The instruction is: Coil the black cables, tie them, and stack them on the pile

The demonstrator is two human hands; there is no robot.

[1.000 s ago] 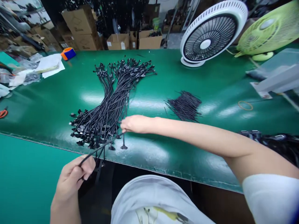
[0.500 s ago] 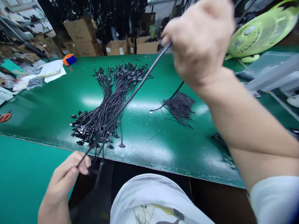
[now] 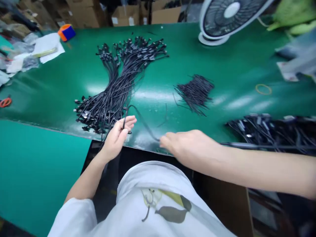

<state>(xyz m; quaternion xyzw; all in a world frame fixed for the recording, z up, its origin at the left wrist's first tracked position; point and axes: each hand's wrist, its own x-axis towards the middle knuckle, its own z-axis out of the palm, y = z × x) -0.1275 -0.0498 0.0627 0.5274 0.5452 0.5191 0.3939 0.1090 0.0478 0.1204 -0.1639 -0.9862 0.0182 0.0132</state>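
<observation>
A black cable (image 3: 144,123) arches between my two hands just above the table's front edge. My left hand (image 3: 117,136) has it between thumb and fingers, the fingertips pointing right and fairly straight. My right hand (image 3: 187,144), slightly blurred, is closed on the cable's other stretch, with its end hidden in the fist. Just beyond my left hand lies a large bundle of black cables (image 3: 116,89) with plugs at both ends. Farther right, a heap of short black ties or thin strips (image 3: 195,93) rests on the green table (image 3: 153,79).
More black cables (image 3: 269,131) lie at the right. A white fan (image 3: 232,11) stands at the back, with a yellow rubber band (image 3: 263,89) nearer. Papers (image 3: 49,46), an orange-and-blue tape roll (image 3: 66,32) and orange-handled scissors (image 3: 5,102) occupy the left side.
My right hand has come down from high up to near the table edge, and the cable went from taut to slack. My left hand moved up and right. The view has tilted down.
</observation>
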